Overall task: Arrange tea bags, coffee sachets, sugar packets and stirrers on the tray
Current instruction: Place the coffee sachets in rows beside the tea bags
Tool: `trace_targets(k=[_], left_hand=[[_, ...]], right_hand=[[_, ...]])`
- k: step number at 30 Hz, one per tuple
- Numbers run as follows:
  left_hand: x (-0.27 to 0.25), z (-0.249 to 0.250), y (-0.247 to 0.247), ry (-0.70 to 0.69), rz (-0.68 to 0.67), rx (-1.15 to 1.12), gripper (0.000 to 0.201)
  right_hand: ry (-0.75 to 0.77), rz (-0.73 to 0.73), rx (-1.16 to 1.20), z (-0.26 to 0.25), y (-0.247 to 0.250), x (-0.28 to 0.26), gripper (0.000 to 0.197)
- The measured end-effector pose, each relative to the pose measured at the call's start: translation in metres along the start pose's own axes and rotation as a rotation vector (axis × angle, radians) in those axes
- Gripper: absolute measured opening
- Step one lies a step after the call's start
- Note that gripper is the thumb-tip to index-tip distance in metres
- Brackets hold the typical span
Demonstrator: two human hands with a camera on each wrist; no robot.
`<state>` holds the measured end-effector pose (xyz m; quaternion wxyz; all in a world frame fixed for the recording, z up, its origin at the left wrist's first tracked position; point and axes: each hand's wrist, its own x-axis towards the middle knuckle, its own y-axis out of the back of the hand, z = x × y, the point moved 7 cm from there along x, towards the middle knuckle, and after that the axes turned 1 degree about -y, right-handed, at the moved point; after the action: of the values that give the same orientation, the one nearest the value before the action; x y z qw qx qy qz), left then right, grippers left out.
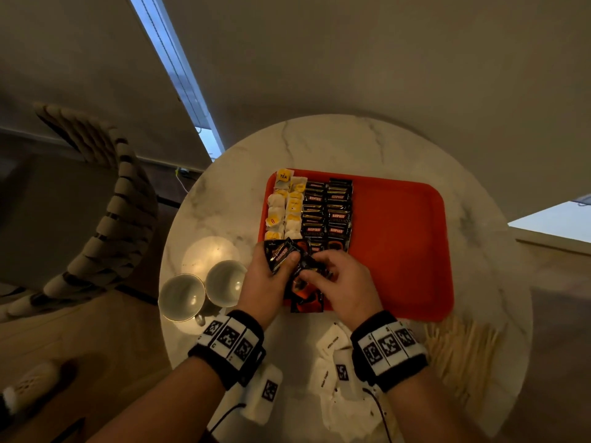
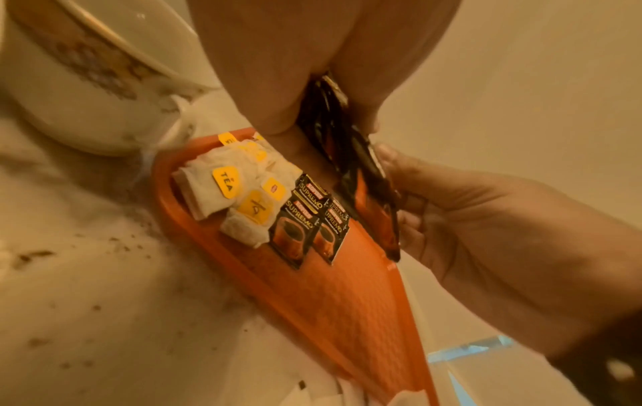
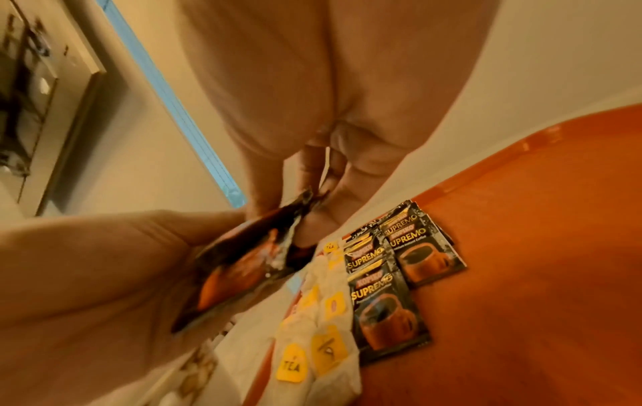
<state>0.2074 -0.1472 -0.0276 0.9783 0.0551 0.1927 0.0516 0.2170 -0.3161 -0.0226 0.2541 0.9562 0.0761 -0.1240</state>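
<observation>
An orange tray (image 1: 399,238) lies on the round marble table (image 1: 351,145). Tea bags (image 1: 286,206) fill two columns at its left end, and black coffee sachets (image 1: 329,209) form two columns beside them. Over the tray's near left corner my left hand (image 1: 281,263) grips a fanned bunch of coffee sachets (image 1: 279,252). My right hand (image 1: 311,268) pinches one sachet (image 1: 307,298) of that bunch between thumb and fingers. The left wrist view shows the held sachets (image 2: 375,208) above the rows (image 2: 305,228). White sugar packets (image 1: 332,343) and wooden stirrers (image 1: 460,350) lie on the table near me.
Two white cups (image 1: 182,297) (image 1: 225,282) stand left of the tray, close to my left hand. A striped chair (image 1: 105,203) is beyond the table's left edge. The right half of the tray is bare orange surface.
</observation>
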Motion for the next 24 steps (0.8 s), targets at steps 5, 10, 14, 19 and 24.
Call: trace_targets(k=[5, 10, 14, 19, 24], left_hand=[[0.000, 0.005, -0.028, 0.041, -0.200, -0.197, 0.065], [0.000, -0.009, -0.032, 0.111, -0.224, -0.200, 0.070], [0.007, -0.017, -0.028, 0.111, -0.146, -0.200, 0.058], [0.021, -0.020, -0.016, 0.094, -0.014, -0.128, 0.066], [0.030, -0.020, -0.013, 0.100, 0.007, -0.147, 0.056]], right_hand=[[-0.083, 0.117, 0.193, 0.010, 0.018, -0.005, 0.010], [-0.162, 0.108, 0.306, 0.024, 0.026, -0.002, 0.004], [-0.124, 0.268, 0.210, 0.039, 0.046, 0.006, 0.003], [-0.293, 0.330, 0.141, 0.079, 0.054, 0.022, 0.005], [-0.363, 0.215, 0.050, 0.090, 0.037, 0.039, 0.012]])
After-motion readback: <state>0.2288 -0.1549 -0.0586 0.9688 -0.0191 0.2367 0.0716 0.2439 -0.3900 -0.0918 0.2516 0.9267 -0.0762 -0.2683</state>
